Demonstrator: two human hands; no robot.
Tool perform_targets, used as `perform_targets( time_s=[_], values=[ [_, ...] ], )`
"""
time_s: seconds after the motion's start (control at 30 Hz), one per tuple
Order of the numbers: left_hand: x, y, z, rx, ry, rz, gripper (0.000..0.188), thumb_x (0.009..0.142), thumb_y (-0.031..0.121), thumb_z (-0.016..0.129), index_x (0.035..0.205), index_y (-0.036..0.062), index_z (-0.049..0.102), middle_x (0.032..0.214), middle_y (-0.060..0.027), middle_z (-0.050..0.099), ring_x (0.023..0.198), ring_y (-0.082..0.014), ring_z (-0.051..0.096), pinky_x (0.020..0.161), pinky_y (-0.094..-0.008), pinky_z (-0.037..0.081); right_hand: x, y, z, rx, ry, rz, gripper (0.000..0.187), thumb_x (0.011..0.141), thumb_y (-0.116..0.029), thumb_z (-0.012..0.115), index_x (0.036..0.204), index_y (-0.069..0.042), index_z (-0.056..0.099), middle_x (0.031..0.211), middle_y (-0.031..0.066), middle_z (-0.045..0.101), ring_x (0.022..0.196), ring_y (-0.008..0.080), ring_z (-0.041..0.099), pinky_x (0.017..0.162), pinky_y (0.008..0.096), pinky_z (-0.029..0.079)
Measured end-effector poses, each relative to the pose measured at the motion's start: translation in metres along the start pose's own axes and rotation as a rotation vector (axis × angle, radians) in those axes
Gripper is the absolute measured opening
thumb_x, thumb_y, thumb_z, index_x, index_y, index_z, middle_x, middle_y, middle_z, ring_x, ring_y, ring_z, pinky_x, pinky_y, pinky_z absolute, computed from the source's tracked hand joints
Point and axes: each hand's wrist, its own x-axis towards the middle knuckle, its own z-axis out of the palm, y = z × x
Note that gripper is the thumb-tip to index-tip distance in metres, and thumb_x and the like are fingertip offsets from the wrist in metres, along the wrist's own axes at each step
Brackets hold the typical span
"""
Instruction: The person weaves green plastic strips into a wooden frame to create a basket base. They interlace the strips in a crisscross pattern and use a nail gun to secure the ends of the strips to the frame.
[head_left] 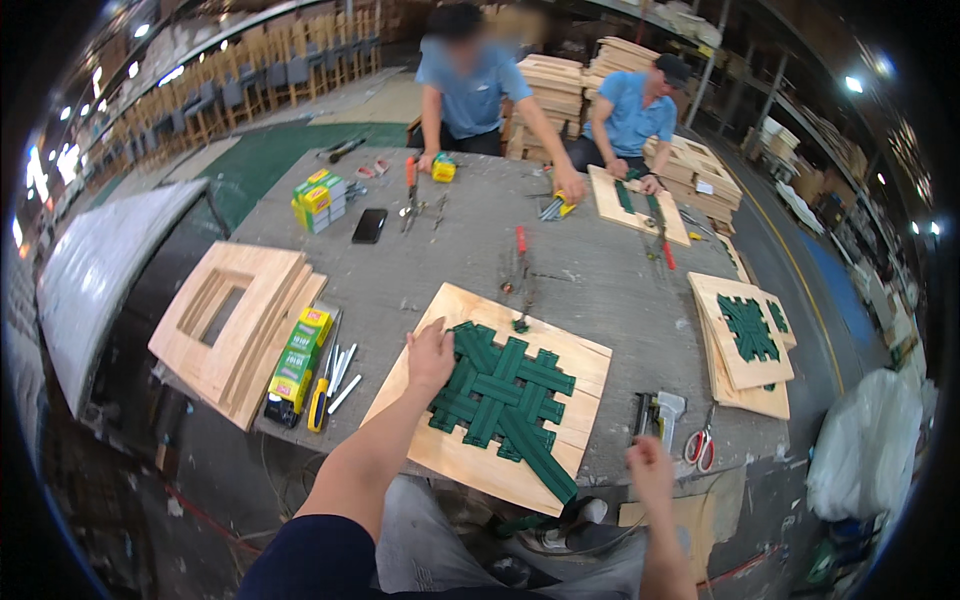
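Observation:
In front of me a square wooden panel (pixel 403 412) lies on the table, tilted to its edge. Green webbing straps (pixel 495 385) are woven across its middle, and one longer strap end reaches down to the panel's near edge. My left hand (pixel 430 358) rests open on the panel's left part, fingertips at the upper left of the weave. My right hand (pixel 650 468) is off to the panel's right with its fingers curled closed; whether they hold anything is hidden. Just beyond it lies a silver staple gun (pixel 667 408), and red-handled scissors (pixel 701 447) are to the right.
Wooden frames (pixel 225 320) are stacked at left, beside a green-yellow box (pixel 300 352) and a yellow-handled knife (pixel 319 403). Finished webbed panels (pixel 715 345) are piled at right. Red-handled tools (pixel 521 262) and a phone (pixel 370 226) lie farther back. Two people in blue shirts work across the table.

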Motion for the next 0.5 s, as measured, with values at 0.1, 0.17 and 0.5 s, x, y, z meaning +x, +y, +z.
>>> perform_targets(
  time_s=[0.1,0.17,0.5],
  values=[
    [-0.033,0.000,-0.009,-0.471,0.128,-0.063,0.040,0.107,0.029,0.053,0.133,-0.0009,0.059,0.119,-0.0155,0.070,0.110,-0.0221,0.067,0.099,-0.0364,0.049,-0.060,-0.012,0.051,-0.137,-0.194,-0.009,0.050,0.084,-0.024,0.081,0.126,-0.002,0.065,0.101,0.0137,0.070,0.087,0.0255,0.069,0.081,0.0377,0.056],
    [-0.102,0.038,-0.010,-0.458,-0.125,-0.144,0.033,0.109,0.025,0.051,0.108,-0.0046,0.065,0.092,-0.0118,0.072,0.092,-0.0162,0.069,0.081,-0.0316,0.053,-0.099,-0.005,0.050,-0.190,-0.136,0.074,0.054,0.084,-0.028,0.082,0.129,-0.002,0.064,0.104,0.0153,0.067,0.093,0.0273,0.069,0.084,0.0385,0.056],
    [-0.297,0.074,0.013,-1.158,-0.860,-1.088,0.049,0.103,0.045,0.060,0.126,0.0024,0.052,0.095,-0.0120,0.068,0.065,-0.0219,0.068,0.075,-0.0410,0.063,-0.096,-0.016,0.064,-0.338,-0.103,-0.108,0.048,0.081,-0.037,0.084,0.107,-0.001,0.066,0.095,0.0172,0.066,0.091,0.0340,0.065,0.083,0.0419,0.052]
  ],
)
